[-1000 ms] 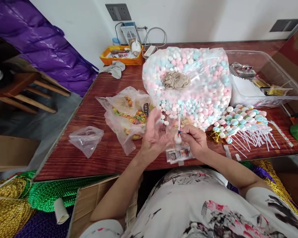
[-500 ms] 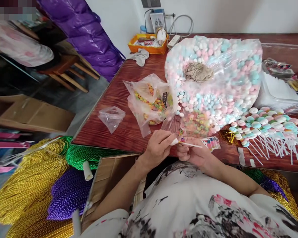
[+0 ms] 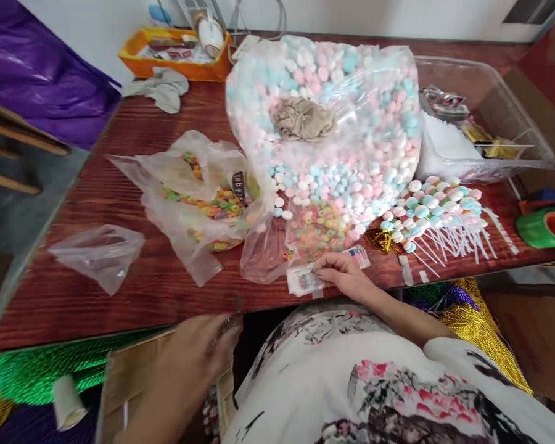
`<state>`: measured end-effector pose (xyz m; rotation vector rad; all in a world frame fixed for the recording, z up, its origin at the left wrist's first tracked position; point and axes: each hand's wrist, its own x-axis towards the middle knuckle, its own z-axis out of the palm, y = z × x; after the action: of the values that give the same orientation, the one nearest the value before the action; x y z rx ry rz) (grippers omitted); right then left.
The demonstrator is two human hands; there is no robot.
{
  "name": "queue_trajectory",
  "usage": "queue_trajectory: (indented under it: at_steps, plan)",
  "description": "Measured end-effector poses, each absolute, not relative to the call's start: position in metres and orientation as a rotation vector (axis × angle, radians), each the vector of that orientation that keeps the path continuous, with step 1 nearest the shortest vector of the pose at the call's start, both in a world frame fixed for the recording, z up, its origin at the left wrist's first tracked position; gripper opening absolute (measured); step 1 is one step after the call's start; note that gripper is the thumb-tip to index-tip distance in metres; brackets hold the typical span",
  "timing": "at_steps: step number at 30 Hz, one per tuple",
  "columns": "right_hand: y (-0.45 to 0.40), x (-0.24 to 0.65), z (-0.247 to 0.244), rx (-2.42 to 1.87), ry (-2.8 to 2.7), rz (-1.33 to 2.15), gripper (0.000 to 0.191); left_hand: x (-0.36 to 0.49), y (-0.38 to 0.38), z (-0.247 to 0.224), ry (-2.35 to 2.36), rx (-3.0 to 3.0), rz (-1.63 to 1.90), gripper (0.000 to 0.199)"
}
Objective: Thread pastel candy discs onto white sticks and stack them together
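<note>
My right hand (image 3: 345, 275) pinches the edge of a small white printed card (image 3: 304, 280) at the table's front edge. Beside its fingers lie more printed cards (image 3: 359, 256). My left hand (image 3: 189, 354) is smeared by motion, below the table edge and over an open cardboard box (image 3: 136, 376); whether it holds anything is hidden by the blur. In front of my right hand, a big clear bag of pastel round candies (image 3: 351, 179) fills the middle of the table. To its left sits a plastic bag of colourful ring-shaped pieces (image 3: 213, 200).
Candy sticks (image 3: 437, 209) are piled at the right, near green tape (image 3: 546, 227). Behind them stands a clear plastic bin (image 3: 485, 163). An orange tray (image 3: 176, 71) is at the back left; a crumpled clear bag (image 3: 102, 253) lies at the left. Shiny green strands (image 3: 41, 370) hang below.
My hands have parted: the left dropped down over the box, while the right now pinches a printed card. The white stick they held together has left them or is hidden. The view shifted right.
</note>
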<state>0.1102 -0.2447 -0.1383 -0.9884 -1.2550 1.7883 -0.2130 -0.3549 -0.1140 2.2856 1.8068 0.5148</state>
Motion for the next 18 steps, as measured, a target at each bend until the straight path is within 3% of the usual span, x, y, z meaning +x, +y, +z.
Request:
queue_trajectory:
  at_steps: [3,6,9,13,16,18]
  plan:
    - [-0.236,0.123,-0.119,-1.005,-1.642,1.262,0.014,-0.088,-0.287,-0.119,1.283,2.658,0.486,0.019]
    - [-0.232,0.173,-0.103,-1.214,-1.775,0.675,0.015,-0.022,-0.256,-0.127,1.258,2.86,0.213,0.024]
    - [-0.24,0.244,-0.098,-1.548,-1.647,0.203,0.018,-0.021,-0.253,-0.14,1.216,3.014,0.087,0.028]
    - [-0.257,0.309,-0.103,-1.775,-1.593,-0.434,0.015,-0.046,-0.252,-0.156,1.076,3.074,0.396,0.022]
    - [-0.261,0.324,-0.099,-1.746,-1.592,-0.631,0.015,-0.053,-0.248,-0.16,1.077,2.98,0.691,0.026]
    - [-0.255,0.326,-0.088,-1.729,-1.602,-0.689,0.016,-0.05,-0.248,-0.16,1.15,2.944,0.7,0.033]
